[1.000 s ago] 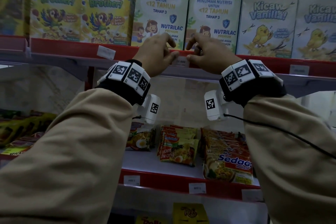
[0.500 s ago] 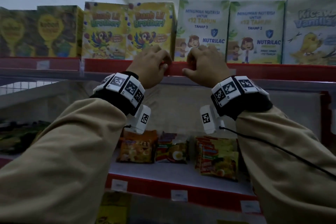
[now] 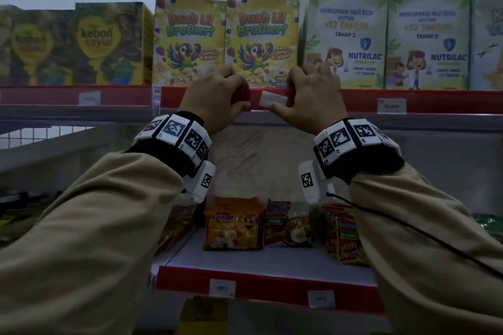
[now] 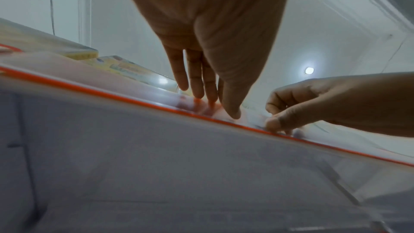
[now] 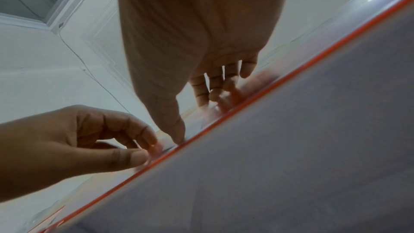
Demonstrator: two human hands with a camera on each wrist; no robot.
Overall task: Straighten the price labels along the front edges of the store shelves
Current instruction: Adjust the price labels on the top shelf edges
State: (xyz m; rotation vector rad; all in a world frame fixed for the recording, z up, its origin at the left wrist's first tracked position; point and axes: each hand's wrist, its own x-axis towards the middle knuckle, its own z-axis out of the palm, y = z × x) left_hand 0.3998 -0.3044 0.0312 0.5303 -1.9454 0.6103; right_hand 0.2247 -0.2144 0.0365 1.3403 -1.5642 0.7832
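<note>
Both hands work the upper shelf's red front rail [image 3: 435,100]: right hand [image 3: 313,95] pinches a tilted white price label [image 3: 272,98], left hand [image 3: 217,95] grips the rail beside it (cereal boxes [image 3: 261,41] above, noodle packets [image 3: 234,226] below), under white walls.

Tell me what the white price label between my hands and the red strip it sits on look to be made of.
Price label: likely thin matte paper or card, flat and white with no shine. Red strip: probably glossy plastic with a clear cover; the wrist views show a smooth, reflective edge.
</note>
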